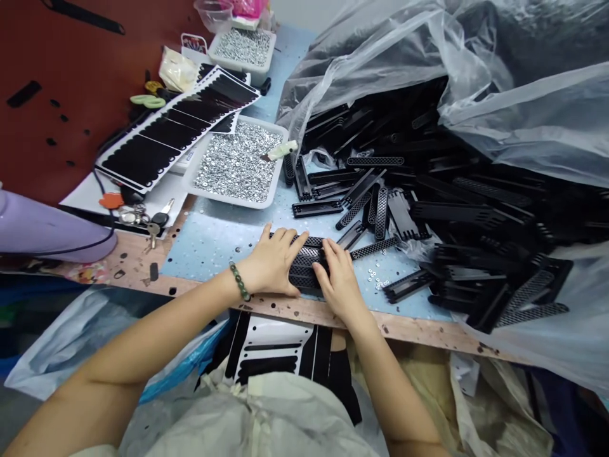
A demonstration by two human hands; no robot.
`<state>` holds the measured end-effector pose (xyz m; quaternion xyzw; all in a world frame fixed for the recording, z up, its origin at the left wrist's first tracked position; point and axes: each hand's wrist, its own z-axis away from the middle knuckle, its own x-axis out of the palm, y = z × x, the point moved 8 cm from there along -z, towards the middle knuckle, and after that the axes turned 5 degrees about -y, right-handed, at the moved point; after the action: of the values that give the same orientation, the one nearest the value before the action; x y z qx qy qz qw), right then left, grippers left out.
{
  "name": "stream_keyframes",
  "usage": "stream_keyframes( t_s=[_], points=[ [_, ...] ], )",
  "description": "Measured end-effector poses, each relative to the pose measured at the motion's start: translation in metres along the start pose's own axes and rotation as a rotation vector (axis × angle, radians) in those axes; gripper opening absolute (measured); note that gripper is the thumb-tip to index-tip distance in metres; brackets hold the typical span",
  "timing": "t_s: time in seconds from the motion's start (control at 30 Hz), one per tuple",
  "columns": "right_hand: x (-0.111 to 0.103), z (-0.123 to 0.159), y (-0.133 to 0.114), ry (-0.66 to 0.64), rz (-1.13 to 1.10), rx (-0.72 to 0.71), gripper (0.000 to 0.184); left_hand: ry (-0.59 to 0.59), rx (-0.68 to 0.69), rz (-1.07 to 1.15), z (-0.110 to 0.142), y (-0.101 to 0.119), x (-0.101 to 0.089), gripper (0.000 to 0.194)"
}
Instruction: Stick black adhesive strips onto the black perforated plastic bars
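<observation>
Several black plastic strips with a mesh-patterned face (307,261) lie side by side in a row near the front edge of the table. My left hand (273,263), with a green bead bracelet at the wrist, holds the left end of the row, thumb at the near side and fingers at the far side. At the right end, my right hand (339,279) grips the same strips, its fingers partly covering them. Just beyond, loose black strips (316,208) lie scattered on the blue sheet (209,235). Small metal nuts or washers (378,276) are spilled right of my right hand.
A white tray of small metal parts (278,184) stands behind my left hand, another tray (266,66) farther back. A plastic bag (375,38) of black pieces fills the right. Black sticker sheets (176,130), keys (152,231) and a purple bottle (52,225) are left.
</observation>
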<state>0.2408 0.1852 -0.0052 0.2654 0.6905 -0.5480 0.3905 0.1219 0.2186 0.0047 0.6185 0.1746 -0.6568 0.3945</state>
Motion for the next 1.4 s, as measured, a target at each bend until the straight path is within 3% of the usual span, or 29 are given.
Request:
stream_keyframes(
  t_s=[0.1, 0.2, 0.33, 0.4, 0.43, 0.5, 0.6, 0.67, 0.73, 0.83, 0.93, 1.03, 1.1, 1.17, 1.23, 1.3, 1.4],
  points=[
    [-0.012, -0.003, 0.002, 0.089, -0.033, -0.006, 0.044, 0.015, 0.043, 0.028, 0.003, 0.003, -0.005, 0.121],
    [-0.03, 0.001, 0.001, 0.184, -0.033, -0.044, 0.039, 0.136, 0.076, 0.096, 0.021, 0.004, -0.019, 0.113],
    [-0.049, 0.037, -0.002, 0.304, -0.157, -0.082, 0.03, 0.436, -0.044, 0.376, 0.094, -0.009, -0.029, 0.047],
    [-0.047, 0.067, 0.002, 0.314, -0.301, -0.02, 0.025, 0.452, -0.195, 0.534, 0.139, -0.016, -0.007, 0.023],
    [-0.041, 0.082, 0.003, 0.295, -0.37, 0.014, 0.023, 0.392, -0.272, 0.6, 0.158, -0.016, 0.011, 0.017],
    [-0.019, 0.11, -0.003, 0.175, -0.474, 0.037, 0.022, 0.214, -0.413, 0.717, 0.19, -0.009, 0.057, 0.018],
    [0.035, 0.141, -0.03, -0.113, -0.564, -0.046, 0.023, -0.025, -0.522, 0.845, 0.217, 0.013, 0.118, 0.031],
    [0.068, 0.153, -0.046, -0.21, -0.569, -0.086, 0.021, -0.084, -0.561, 0.858, 0.22, 0.024, 0.14, 0.027],
    [0.09, 0.158, -0.056, -0.222, -0.527, -0.11, 0.021, -0.072, -0.562, 0.874, 0.216, 0.03, 0.148, 0.016],
    [0.099, 0.163, -0.064, -0.198, -0.429, -0.166, 0.026, -0.022, -0.488, 1.03, 0.206, 0.033, 0.149, 0.017],
    [0.077, 0.172, -0.046, -0.005, -0.276, -0.112, 0.029, -0.004, -0.489, 1.07, 0.206, 0.023, 0.148, 0.019],
    [0.051, 0.189, -0.004, 0.186, -0.075, 0.173, 0.032, 0.003, -0.543, 0.937, 0.214, 0.009, 0.147, 0.015],
    [0.049, 0.197, 0.019, 0.158, -0.008, 0.344, 0.041, -0.017, -0.553, 0.902, 0.216, 0.005, 0.148, 0.012],
    [0.055, 0.199, 0.029, 0.101, -0.004, 0.418, 0.037, -0.042, -0.538, 0.956, 0.215, 0.005, 0.15, 0.013],
    [0.059, 0.198, 0.029, 0.084, -0.012, 0.425, 0.029, -0.063, -0.516, 1.108, 0.213, 0.009, 0.151, 0.017],
    [0.052, 0.196, 0.019, 0.165, 0.006, 0.383, 0.029, -0.074, -0.516, 1.293, 0.209, 0.014, 0.152, 0.022],
    [0.032, 0.194, -0.015, 0.317, 0.018, 0.187, 0.041, -0.044, -0.582, 1.459, 0.204, 0.018, 0.152, 0.029]
  ],
)
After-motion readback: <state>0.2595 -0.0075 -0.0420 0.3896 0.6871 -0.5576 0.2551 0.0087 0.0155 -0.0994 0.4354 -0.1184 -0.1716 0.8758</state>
